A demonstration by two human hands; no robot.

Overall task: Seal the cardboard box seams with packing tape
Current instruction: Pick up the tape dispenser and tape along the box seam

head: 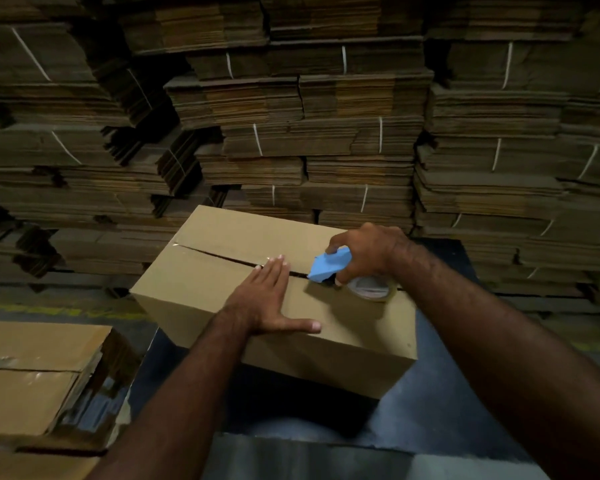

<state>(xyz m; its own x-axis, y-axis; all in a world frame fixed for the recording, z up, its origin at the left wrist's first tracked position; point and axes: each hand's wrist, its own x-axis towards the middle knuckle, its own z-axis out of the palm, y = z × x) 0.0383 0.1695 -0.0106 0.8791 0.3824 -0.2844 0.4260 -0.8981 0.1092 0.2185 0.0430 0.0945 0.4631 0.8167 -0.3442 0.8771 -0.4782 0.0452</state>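
Right hand [368, 252] round tape dispenser [329, 268] — left hand [264, 299] flat on box [201, 292]

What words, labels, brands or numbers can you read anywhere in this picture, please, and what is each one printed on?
No text can be read anywhere.
Box being taped: plain cardboard, no print visible.
Tape roll: faint marks on its core, too blurred to read.
Second box at lower left: a small red mark at its edge, illegible.
Floor: yellowish markings, too blurred to read.
Bundled cardboard stacks: no print visible.

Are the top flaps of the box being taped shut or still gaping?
Folded down but not sealed: a dark gap runs along the seam of the cardboard box, ahead of the tape dispenser.
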